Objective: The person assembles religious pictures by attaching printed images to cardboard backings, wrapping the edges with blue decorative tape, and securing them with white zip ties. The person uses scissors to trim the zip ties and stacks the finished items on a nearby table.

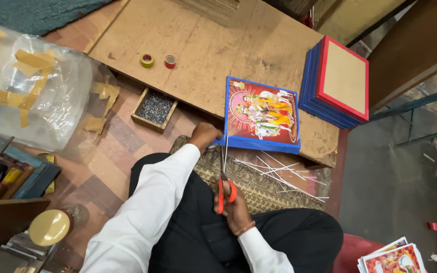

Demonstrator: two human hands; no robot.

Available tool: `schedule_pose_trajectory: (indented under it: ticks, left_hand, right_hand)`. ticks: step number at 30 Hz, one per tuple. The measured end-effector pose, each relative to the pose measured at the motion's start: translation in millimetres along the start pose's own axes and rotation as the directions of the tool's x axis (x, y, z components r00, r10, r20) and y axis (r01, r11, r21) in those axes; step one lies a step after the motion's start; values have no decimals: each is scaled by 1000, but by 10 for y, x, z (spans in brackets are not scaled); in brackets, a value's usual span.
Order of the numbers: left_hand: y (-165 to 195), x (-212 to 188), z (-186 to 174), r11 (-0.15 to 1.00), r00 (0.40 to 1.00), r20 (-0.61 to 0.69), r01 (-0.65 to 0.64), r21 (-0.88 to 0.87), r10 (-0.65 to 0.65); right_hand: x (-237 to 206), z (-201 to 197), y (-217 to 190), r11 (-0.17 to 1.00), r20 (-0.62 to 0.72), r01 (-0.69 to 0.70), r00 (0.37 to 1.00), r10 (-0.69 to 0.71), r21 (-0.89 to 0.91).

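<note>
A: We start at our right hand, low over the lap, fingers closed through the red loops of the scissors. The grip is clamped on the handles, thumb side turned toward us.

B: And the blades? We read them as running almost straight away from us, tips up by the near left corner of the framed picture. So the long axis goes from lap to board, handles nearest our body.

A: Agreed. Our left hand sits just at that same corner, fingers curled down on the blue edge or on a thin white strip there; we cannot tell which, as the knuckles hide the fingertips. It looks placed to steady the corner while the blades meet it.

B: The picture itself lies flat, face up, on the near edge of the low wooden board, slightly overhanging toward us, which we judge keeps the edge within reach of the scissors.

A: Outward now: thin white offcuts scattered over the patterned mat just below the picture.

B: To the right a stack of blue and red frames lies face down. Farther left, two small tape rolls on the board, and a little wooden tray of dark nails on the floor.
</note>
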State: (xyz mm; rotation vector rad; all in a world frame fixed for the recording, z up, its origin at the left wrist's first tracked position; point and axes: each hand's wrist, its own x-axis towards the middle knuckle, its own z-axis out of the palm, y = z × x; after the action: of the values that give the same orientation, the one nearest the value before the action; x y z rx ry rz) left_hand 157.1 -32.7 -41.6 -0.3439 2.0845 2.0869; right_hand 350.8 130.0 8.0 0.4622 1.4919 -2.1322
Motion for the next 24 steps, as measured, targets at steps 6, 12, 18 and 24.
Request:
schedule_pose_trajectory:
  ticks: [6, 12, 18, 24]
  left_hand:
    - [44, -16, 2, 978, 985, 8, 170, -120, -170]
    - [62, 3, -16, 983, 986, -12, 165, -80, -167]
    - [88, -31, -22, 990, 989, -56, 138, 9, -137]
    - [313, 106, -207, 929, 947, -269, -70, 363, 176]
  right_hand:
    - [186, 124, -76, 993, -42, 78, 996, -82, -90]
    - [234, 123, -54, 991, -96, 92, 990, -102, -102]
    - [260, 73, 0, 987, -79, 102, 990, -113, -124]
    - [170, -128, -42, 740, -57, 162, 964, -261, -653]
